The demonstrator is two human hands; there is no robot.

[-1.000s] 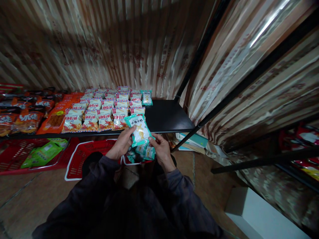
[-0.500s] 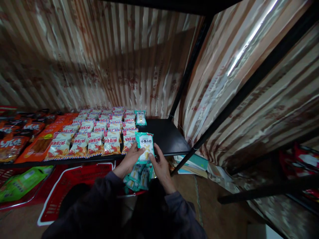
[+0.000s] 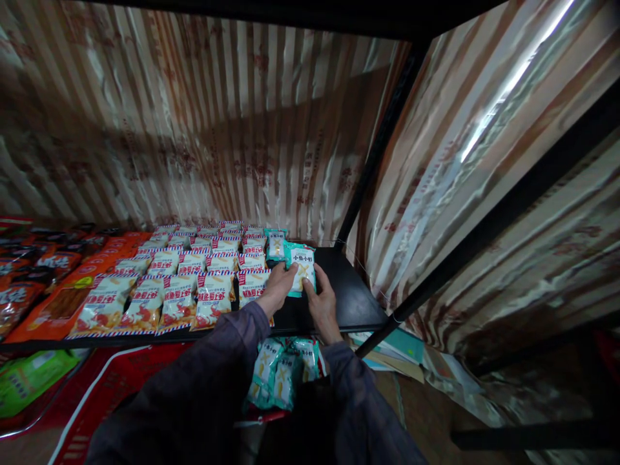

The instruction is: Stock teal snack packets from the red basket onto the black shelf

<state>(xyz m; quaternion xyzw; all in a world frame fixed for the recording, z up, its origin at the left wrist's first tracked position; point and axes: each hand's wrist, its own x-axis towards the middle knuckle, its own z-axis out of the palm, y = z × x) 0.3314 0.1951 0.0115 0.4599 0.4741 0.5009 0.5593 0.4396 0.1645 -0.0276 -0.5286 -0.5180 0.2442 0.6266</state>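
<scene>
- Presently, left fingers (image 3: 289, 275) and right fingers (image 3: 322, 281) grip the turquoise packet (image 3: 302, 266), over the shelf (image 3: 356, 290) at twelve o'clock.
- I judge it light, soft, slippery, crushable: hold its nine- and three-o'clock edges.

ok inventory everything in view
held packet: one, teal, centre
shelf: one, black, centre
back packet: one, teal, shelf rear
lower packets: several, teal, below shelf
striped packets: many, white, centre left
long packets: several, orange, left
dark packets: several, orange-black, far left
pouch: at least one, green, lower left
baskets: at least two, red, under shelf
posts: several, black, right
sheeting: uncountable, brown, behind
papers: several, pale/teal, lower right
sleeves: two, dark, bottom
left hand: one, bare, holding packet
right hand: one, bare, holding packet
</scene>
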